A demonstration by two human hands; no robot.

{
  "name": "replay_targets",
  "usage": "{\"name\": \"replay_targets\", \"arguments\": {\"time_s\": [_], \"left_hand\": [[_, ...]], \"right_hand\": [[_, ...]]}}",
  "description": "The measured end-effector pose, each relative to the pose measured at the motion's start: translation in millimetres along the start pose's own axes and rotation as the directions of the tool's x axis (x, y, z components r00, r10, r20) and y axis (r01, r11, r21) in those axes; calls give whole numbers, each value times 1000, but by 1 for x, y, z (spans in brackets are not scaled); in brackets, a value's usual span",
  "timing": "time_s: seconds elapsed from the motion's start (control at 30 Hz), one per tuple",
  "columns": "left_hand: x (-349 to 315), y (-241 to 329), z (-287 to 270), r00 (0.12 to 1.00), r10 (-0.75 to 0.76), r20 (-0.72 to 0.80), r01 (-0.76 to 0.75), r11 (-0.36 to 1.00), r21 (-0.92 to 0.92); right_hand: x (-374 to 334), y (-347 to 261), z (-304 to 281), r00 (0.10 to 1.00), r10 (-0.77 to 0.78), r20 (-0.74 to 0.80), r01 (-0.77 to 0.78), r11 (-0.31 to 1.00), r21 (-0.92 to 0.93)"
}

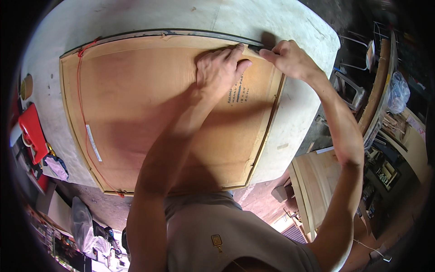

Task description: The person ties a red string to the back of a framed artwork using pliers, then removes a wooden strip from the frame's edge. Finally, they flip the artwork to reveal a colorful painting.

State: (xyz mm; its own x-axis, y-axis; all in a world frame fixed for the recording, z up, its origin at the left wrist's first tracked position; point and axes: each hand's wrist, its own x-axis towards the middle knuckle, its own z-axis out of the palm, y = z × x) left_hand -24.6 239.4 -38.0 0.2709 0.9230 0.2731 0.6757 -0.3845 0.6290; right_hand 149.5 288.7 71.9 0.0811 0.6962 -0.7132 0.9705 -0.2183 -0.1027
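Observation:
A large framed panel (136, 104) lies back side up on the white tabletop, its thin wooden board bordered by a narrow dark frame. A red cord (80, 95) runs along the panel's left side, tied near two corners. My left hand (219, 68) rests on the board near the far edge, thumb out to the side and fingertips reaching toward the frame. At the far right corner, my right hand (292, 59) is curled closed, its thumb pointing at a small dark piece (254, 48) on the frame edge. What lies inside the curled fingers is hidden.
The white table (299, 109) extends around the panel. A red object (34, 131) and a bundled cloth (55, 167) sit at its left edge. Wooden boards (317, 177) stand at the lower right, and a metal chair (351, 88) is beyond the right edge.

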Motion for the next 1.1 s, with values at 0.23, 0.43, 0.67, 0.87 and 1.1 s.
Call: {"name": "replay_targets", "arguments": {"time_s": [0.23, 0.43, 0.67, 0.87, 1.1], "left_hand": [[7, 0, 1, 1000, -11, -15, 8, 989, -148], [15, -4, -38, 969, -245, -34, 175, 776, -605], [17, -66, -80, 699, -697, -159, 431, 588, -684], [17, -109, -108, 963, -261, -61, 268, 921, 283], [23, -114, -115, 971, -234, 51, 213, 941, 262]], "right_hand": [[23, 24, -25, 753, -656, 52, 583, 627, -516], [2, -11, -25, 733, -680, 5, 676, 727, -118], [-4, -91, 10, 914, -309, 264, 111, 815, 568], [24, -126, 24, 941, -191, 280, -69, 700, 711], [29, -137, 16, 934, -131, 332, -158, 682, 714]]}}
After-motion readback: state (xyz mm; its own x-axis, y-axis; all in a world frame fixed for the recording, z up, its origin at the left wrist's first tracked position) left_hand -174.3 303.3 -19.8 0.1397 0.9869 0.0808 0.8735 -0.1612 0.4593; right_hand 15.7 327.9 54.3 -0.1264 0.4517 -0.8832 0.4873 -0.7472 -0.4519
